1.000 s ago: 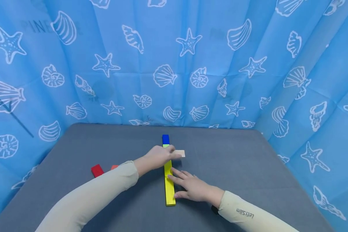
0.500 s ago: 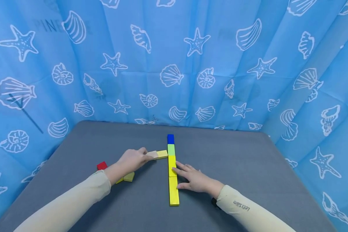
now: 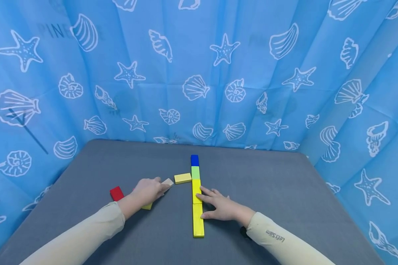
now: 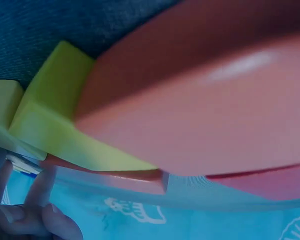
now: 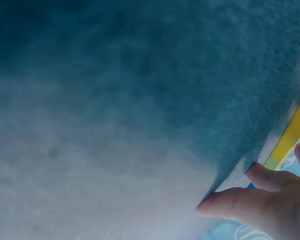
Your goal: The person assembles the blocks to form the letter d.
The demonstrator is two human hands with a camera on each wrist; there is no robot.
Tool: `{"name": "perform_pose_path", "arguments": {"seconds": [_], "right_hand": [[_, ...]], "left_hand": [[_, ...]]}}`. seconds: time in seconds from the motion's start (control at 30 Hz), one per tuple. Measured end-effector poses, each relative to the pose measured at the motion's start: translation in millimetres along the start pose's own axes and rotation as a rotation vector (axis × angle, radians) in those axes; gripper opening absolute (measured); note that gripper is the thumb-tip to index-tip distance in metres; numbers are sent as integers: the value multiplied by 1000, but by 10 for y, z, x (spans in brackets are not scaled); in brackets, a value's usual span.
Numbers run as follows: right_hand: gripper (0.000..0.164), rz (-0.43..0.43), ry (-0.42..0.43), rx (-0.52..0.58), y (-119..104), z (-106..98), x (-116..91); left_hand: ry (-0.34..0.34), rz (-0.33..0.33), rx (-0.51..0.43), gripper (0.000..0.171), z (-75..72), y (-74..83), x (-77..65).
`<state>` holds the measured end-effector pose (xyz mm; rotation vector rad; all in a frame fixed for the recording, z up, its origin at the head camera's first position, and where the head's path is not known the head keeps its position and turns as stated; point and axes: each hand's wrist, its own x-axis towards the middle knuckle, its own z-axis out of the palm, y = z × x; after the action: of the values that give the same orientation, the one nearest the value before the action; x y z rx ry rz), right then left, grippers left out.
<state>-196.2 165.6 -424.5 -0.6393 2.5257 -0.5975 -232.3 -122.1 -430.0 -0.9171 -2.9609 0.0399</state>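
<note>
My left hand (image 3: 150, 190) holds a pale wooden block (image 3: 167, 183) at its fingertips, left of the middle of the table. Just beyond it lies a light yellow block (image 3: 182, 178), its right end close to a straight column of blocks. From the far end, the column has a blue block (image 3: 194, 160), a light green block (image 3: 195, 172), a bright yellow block (image 3: 196, 187) and a nearer yellow block (image 3: 198, 222). With fingers spread, my right hand (image 3: 220, 207) rests along the column's right side, fingertips on the yellow blocks.
A red block (image 3: 117, 193) lies by the left wrist, and a yellow block (image 3: 147, 206) is partly hidden under that hand. The left wrist view shows a yellow-green block (image 4: 55, 100) and an orange block (image 4: 135, 181). A shell-print curtain (image 3: 199, 73) hangs behind the grey table (image 3: 268, 184).
My left hand has come back left from over the column with the pale block. The light yellow block now lies alone left of the column. My right hand stays beside the column.
</note>
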Motion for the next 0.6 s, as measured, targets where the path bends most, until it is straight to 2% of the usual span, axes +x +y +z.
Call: {"name": "perform_pose_path", "arguments": {"seconds": [0.17,0.33,0.6], "right_hand": [[75,5,21,41,-42,-28,17],[78,12,32,-1,-80,-4,20],[78,26,28,-5,-100,17,43]], "left_hand": [[3,10,14,31,-7,28,41],[-9,13,6,31,-24,36,77],[-34,10,27,34,-16,34,97]]}}
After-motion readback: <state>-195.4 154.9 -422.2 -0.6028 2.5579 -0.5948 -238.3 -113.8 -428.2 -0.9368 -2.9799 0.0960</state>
